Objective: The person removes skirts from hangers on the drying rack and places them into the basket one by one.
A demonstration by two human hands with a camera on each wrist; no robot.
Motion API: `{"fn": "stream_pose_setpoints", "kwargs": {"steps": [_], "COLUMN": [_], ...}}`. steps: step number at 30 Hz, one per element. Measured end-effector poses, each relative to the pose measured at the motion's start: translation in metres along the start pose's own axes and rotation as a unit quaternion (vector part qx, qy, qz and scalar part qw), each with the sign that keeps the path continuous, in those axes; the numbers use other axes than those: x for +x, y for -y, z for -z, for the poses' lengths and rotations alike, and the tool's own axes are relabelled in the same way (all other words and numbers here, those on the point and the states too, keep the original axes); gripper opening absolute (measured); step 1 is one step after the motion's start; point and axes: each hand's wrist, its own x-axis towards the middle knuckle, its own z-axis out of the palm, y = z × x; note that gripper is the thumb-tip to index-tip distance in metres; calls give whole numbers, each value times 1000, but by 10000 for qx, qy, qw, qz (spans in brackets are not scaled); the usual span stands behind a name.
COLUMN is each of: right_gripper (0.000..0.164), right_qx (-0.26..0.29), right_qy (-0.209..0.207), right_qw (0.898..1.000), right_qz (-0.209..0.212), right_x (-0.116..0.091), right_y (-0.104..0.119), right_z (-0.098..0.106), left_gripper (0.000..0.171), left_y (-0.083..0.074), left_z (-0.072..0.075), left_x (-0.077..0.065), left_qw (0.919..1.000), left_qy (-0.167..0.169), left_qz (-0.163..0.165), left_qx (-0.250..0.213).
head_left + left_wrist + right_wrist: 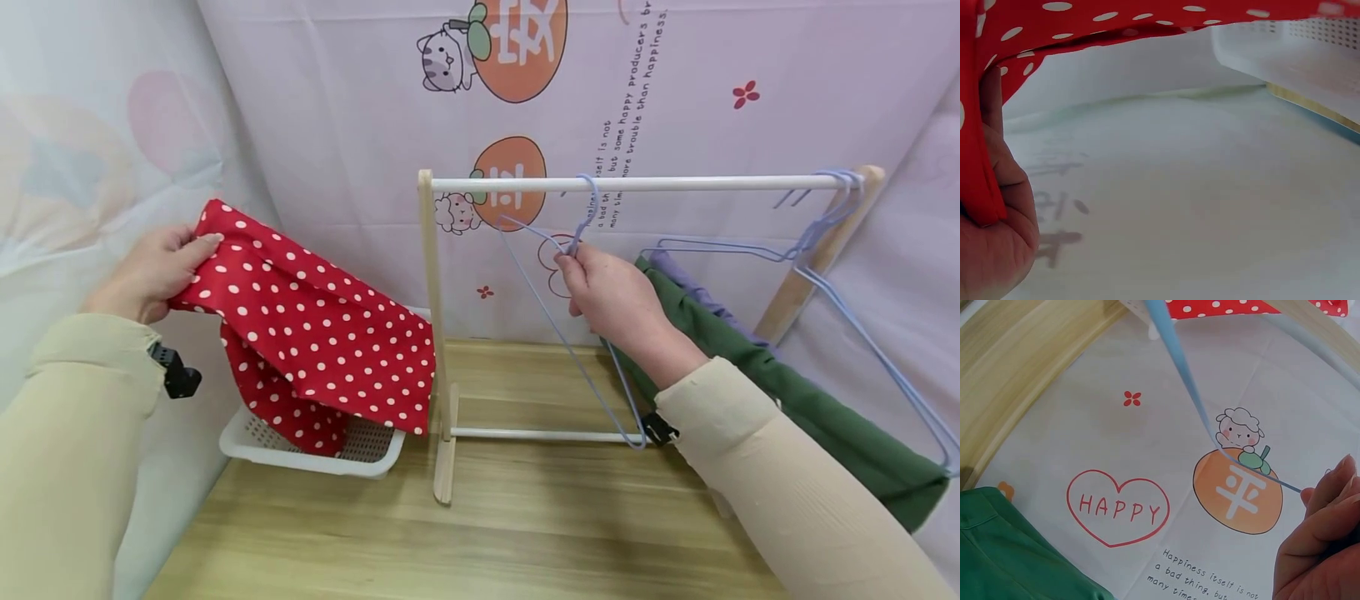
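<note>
A red cloth with white dots (330, 333) is gripped at its upper left corner by my left hand (153, 271), thumb on top. The cloth slants down to the right, its lower fold dipping over the white basket (307, 458). In the left wrist view the fingers (1010, 181) curl round the cloth's red edge (979, 156). My right hand (615, 292) pinches a blue hanger (551, 321) just below its hook, which sits at the white rail (510, 184). The hanger's bar carries nothing. In the right wrist view the hand (1322, 544) holds the thin hanger wire (1185, 381).
The rail belongs to a rack with wooden posts (435, 308). On its right end hang several blue hangers (832, 217), with a green cloth (795, 408) and a purple cloth (705, 292). A printed curtain (337, 100) stands behind the wooden table (525, 517).
</note>
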Motion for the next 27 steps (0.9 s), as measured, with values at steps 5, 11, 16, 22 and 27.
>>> {"fn": "stream_pose_setpoints", "kwargs": {"steps": [5,11,16,22,27], "right_gripper": [38,37,38,39,39], "right_qx": [9,91,110,95,178], "right_qy": [12,51,65,37,87], "right_qw": [10000,9999,9999,9999,9997], "right_qz": [22,-66,-64,-41,-103], "right_x": [0,-1,-1,-1,-2], "right_y": [1,2,3,2,2], "right_z": [0,1,-1,-1,-1], "left_gripper": [87,85,83,79,76], "left_y": [-1,-42,-85,-120,-136], "left_z": [-1,-8,-6,4,4], "left_x": [-2,-1,-5,-15,-16], "left_qw": [9996,9990,9992,9990,9983], "left_qy": [-161,-386,-334,-305,-310], "left_qz": [-40,-148,-223,-282,-288], "left_qx": [222,191,79,-142,-399]}}
